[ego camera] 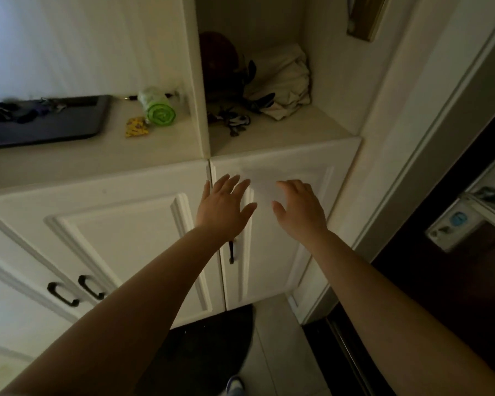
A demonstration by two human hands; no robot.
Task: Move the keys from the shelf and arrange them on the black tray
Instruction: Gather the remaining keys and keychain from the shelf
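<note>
A dark bunch of keys (231, 121) lies near the front of the open shelf compartment (283, 138) at the upper middle. A black tray (69, 124) rests on the white counter at the left, and several keys (9, 110) lie on its far left part. My left hand (223, 205) and my right hand (299, 207) are both raised in front of the cupboard door below the shelf, fingers spread, holding nothing. Both hands are well below the keys on the shelf.
A green roll (157, 108) and a yellow packet (137, 127) lie on the counter between the tray and the shelf wall. In the compartment are a dark red round object (217, 55) and a cream cloth (283, 81). A dark door with a handle (463, 221) stands at the right.
</note>
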